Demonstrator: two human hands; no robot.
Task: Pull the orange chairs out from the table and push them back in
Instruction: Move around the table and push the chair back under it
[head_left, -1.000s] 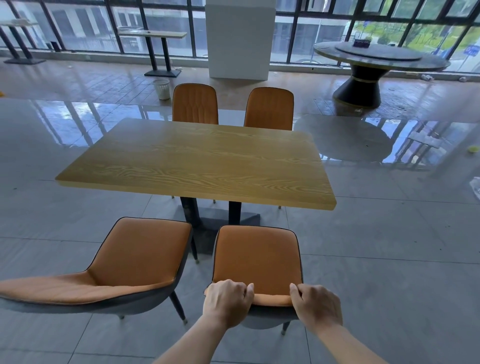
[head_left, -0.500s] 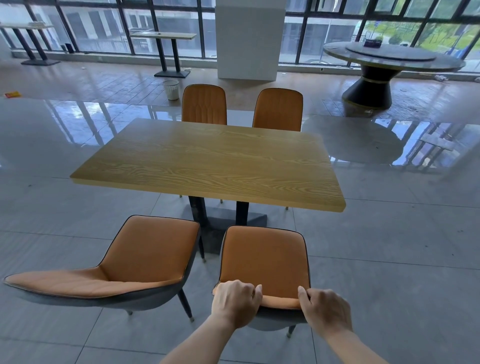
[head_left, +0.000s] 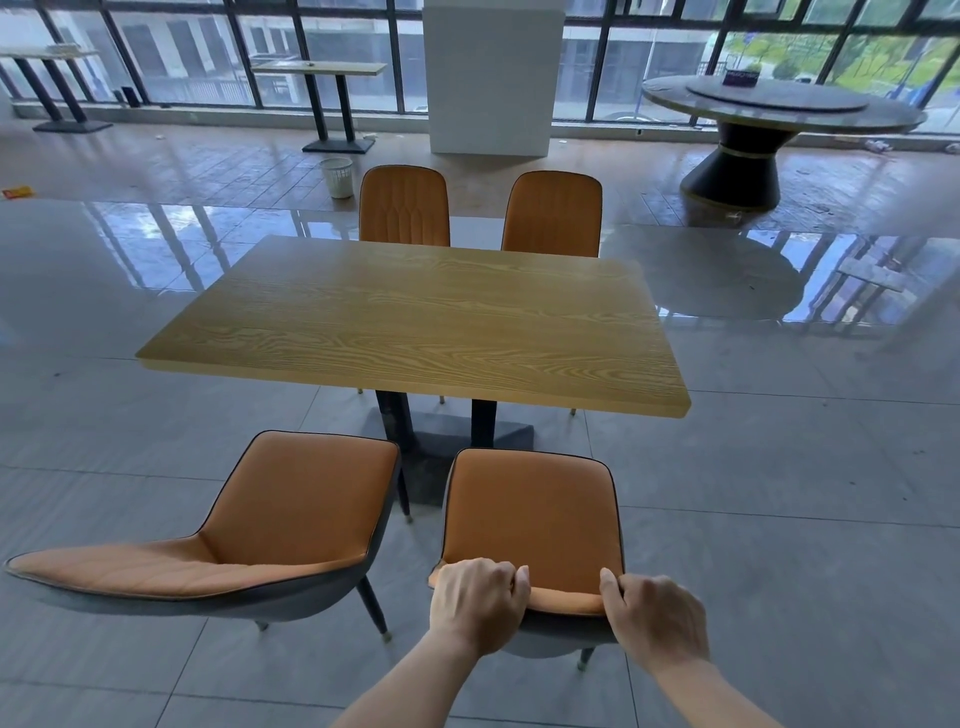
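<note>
Both hands clamp the top edge of the near right chair's (head_left: 532, 512) backrest: the left hand (head_left: 475, 605) and right hand (head_left: 657, 618) curl their fingers over the rim, spread toward its two ends, which should keep the chair from swivelling when it is dragged. This chair stands clear of the table's (head_left: 415, 317) near edge, right of middle, so it looks pulled out. The near left chair (head_left: 291, 509) sits beside it, angled off. Two far chairs (head_left: 404, 207) remain tucked against the far edge.

left hand (head_left: 478, 605) and right hand (head_left: 655, 621) side by side, fingers (head_left: 511, 577) curled closed.
</note>
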